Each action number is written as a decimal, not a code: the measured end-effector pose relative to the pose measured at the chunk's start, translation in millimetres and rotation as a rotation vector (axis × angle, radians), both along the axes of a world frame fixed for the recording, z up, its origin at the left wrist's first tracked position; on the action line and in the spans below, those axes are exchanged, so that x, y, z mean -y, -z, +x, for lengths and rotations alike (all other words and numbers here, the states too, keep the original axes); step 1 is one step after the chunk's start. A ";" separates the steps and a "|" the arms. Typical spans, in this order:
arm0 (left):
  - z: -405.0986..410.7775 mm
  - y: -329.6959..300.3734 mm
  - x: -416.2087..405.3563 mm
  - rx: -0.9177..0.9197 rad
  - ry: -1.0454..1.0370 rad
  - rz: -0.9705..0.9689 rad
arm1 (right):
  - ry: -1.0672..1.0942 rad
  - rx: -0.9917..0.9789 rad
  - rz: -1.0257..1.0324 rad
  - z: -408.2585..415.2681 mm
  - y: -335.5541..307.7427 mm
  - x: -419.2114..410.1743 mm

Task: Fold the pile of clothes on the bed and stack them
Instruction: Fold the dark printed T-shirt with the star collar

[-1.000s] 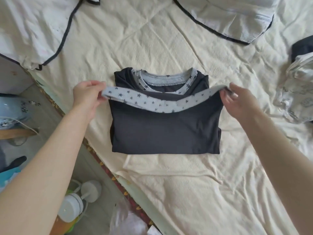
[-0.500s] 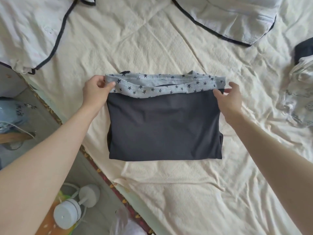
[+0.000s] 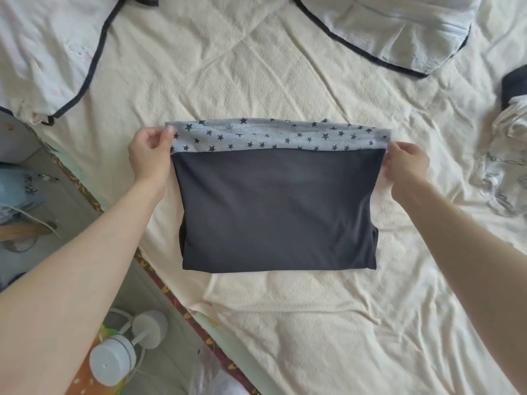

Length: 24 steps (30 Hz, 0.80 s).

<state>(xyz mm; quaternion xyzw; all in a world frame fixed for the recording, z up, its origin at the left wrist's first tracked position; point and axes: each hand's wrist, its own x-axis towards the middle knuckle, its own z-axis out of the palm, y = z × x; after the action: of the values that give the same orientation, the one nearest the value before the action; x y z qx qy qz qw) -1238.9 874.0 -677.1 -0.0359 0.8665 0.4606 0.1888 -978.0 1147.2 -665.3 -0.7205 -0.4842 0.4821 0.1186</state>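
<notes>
Both hands pinched the star-printed hem: left hand (image 3: pixel 149 155) and right hand (image 3: pixel 406 163) at opposite corners of the dark shirt (image 3: pixel 276 212), lying mid-bed (image 3: pixel 285 323). The best finish, I judged: lay the hem square on the far edge, then smooth flat

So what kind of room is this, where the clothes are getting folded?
Most likely a home bedroom. The dark shirt lies on a bed with a rumpled cream sheet, black-trimmed white bedding sits at the far side, and household clutter stands on the floor alongside.

Beside the bed
A white fan (image 3: pixel 119 356) stands on the floor; two black-trimmed pillows (image 3: pixel 42 52) lie at the bed's head.
</notes>
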 end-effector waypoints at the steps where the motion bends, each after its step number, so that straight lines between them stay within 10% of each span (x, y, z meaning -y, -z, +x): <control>1: 4.1 0.0 2.2 0.012 0.004 -0.003 | -0.068 0.057 0.049 2.9 2.4 5.4; 7: 68.6 -3.0 38.0 0.026 0.166 -0.194 | -0.715 0.250 0.590 31.5 -5.4 101.7; 14: 119.4 -9.8 70.0 0.044 0.145 -0.294 | -1.352 0.297 0.614 52.2 11.6 211.8; 24: 130.3 -45.4 66.7 0.082 0.222 -0.317 | -1.303 0.171 0.343 55.1 0.7 205.2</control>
<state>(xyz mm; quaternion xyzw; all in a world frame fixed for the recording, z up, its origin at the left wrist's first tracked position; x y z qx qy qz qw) -1108.5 807.3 -631.6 0.0118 0.9183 0.2930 0.2658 -922.9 942.0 -666.0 -0.2883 -0.8967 0.3128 -0.1221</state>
